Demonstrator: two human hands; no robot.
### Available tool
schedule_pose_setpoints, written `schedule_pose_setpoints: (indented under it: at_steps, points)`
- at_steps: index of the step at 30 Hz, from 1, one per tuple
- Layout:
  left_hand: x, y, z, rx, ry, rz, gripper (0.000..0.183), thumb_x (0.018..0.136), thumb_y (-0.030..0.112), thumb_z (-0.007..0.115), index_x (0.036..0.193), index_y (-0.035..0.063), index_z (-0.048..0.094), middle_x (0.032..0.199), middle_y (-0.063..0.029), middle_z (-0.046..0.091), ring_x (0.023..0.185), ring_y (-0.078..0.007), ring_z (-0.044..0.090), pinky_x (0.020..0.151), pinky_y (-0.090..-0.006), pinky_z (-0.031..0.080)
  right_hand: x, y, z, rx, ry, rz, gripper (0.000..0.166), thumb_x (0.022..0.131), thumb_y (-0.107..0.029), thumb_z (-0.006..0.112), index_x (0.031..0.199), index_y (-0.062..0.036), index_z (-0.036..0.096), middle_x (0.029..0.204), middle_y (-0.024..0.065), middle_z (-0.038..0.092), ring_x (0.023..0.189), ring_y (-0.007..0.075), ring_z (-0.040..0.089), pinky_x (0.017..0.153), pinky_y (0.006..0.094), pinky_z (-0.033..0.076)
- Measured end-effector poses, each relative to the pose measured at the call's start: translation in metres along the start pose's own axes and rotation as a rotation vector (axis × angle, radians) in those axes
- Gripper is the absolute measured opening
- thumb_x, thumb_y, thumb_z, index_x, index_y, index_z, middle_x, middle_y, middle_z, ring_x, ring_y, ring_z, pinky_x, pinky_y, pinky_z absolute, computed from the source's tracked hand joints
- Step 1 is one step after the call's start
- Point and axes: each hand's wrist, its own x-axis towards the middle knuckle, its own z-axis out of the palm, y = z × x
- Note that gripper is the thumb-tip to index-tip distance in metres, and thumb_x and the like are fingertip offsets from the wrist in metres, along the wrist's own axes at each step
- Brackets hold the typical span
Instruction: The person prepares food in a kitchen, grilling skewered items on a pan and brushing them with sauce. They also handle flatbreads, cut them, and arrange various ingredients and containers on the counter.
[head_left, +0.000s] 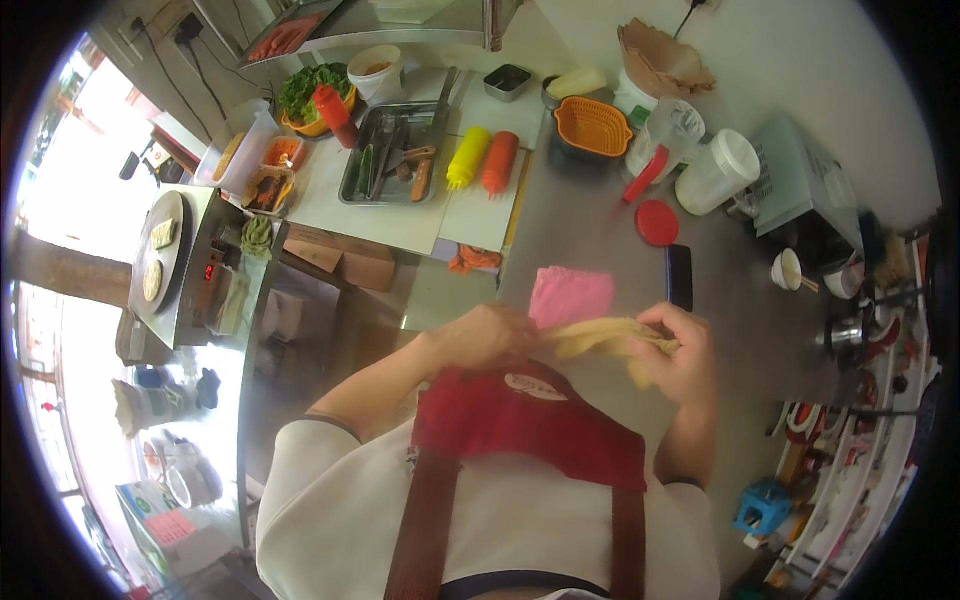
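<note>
A yellow cloth (600, 334) is stretched between my two hands, just in front of the red apron. My right hand (679, 349) pinches its right end between thumb and fingers. At the cloth's other end is my left hand (491, 334), blurred, with its fingers bent around the edge. Behind the cloth a folded pink cloth (574, 292) lies on the steel counter (581, 232). A dark phone (679, 277) and a round red lid (657, 223) lie beyond my right hand.
Yellow (469, 157) and red (500, 165) squeeze bottles lie beside a metal tray (349, 180) of utensils. An orange basket (592, 127), a clear pitcher (667, 139) and a white-lidded jar (718, 172) stand farther back. At left, a round griddle (176, 240) holds two flat pieces of food.
</note>
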Motion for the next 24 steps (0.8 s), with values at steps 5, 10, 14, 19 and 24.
schedule_pose_setpoints:
  at_steps: [5,10,14,19,24]
  points:
    - [0.044,0.008,0.007,-0.188,0.213,-0.003,0.042,0.071,0.015,0.07,0.11,0.0082,0.054,0.118,-0.0133,0.048,0.108,-0.0325,0.049,0.092,-0.039,0.042,0.014,0.0,-0.031,-0.024,-0.102,0.045,0.014,0.072,-0.009,0.065,0.081,-0.0013,0.057,0.067,0.008,0.059,0.057,0.0157,0.057,0.053,0.0262,0.043]
    - [0.087,-0.007,0.028,-0.424,0.459,-0.045,0.057,0.069,0.019,0.075,0.117,0.0096,0.047,0.125,-0.0162,0.042,0.112,-0.0289,0.048,0.091,-0.0391,0.043,0.038,0.013,-0.036,-0.136,-0.114,-0.103,0.018,0.073,-0.014,0.066,0.082,-0.0013,0.056,0.072,0.013,0.06,0.063,0.027,0.059,0.057,0.0315,0.045]
    - [0.111,-0.01,0.021,-0.784,0.411,-0.242,0.047,0.071,0.016,0.072,0.112,0.0069,0.051,0.118,-0.015,0.049,0.101,-0.024,0.054,0.086,-0.0365,0.045,0.052,0.027,-0.05,-0.215,-0.1,-0.128,0.019,0.073,-0.014,0.066,0.082,-0.0012,0.056,0.074,0.0139,0.061,0.066,0.0293,0.06,0.058,0.0333,0.046]
    - [0.121,-0.065,0.024,-0.458,0.031,-0.264,0.029,0.076,0.011,0.066,0.102,0.0006,0.057,0.093,-0.0082,0.061,0.086,-0.019,0.057,0.078,-0.0308,0.046,0.078,0.052,-0.075,-0.105,-0.145,-0.031,0.02,0.074,-0.016,0.066,0.082,-0.0009,0.056,0.071,0.0121,0.06,0.063,0.0237,0.058,0.059,0.0302,0.045]
    - [0.104,-0.119,0.047,-0.94,0.215,-0.427,0.025,0.081,0.018,0.062,0.101,0.0018,0.058,0.093,-0.0049,0.061,0.085,-0.0152,0.057,0.078,-0.03,0.046,0.103,0.112,-0.085,0.069,-0.04,0.198,0.021,0.078,-0.019,0.064,0.085,-0.0013,0.057,0.074,0.0101,0.06,0.066,0.0171,0.056,0.064,0.0274,0.044]
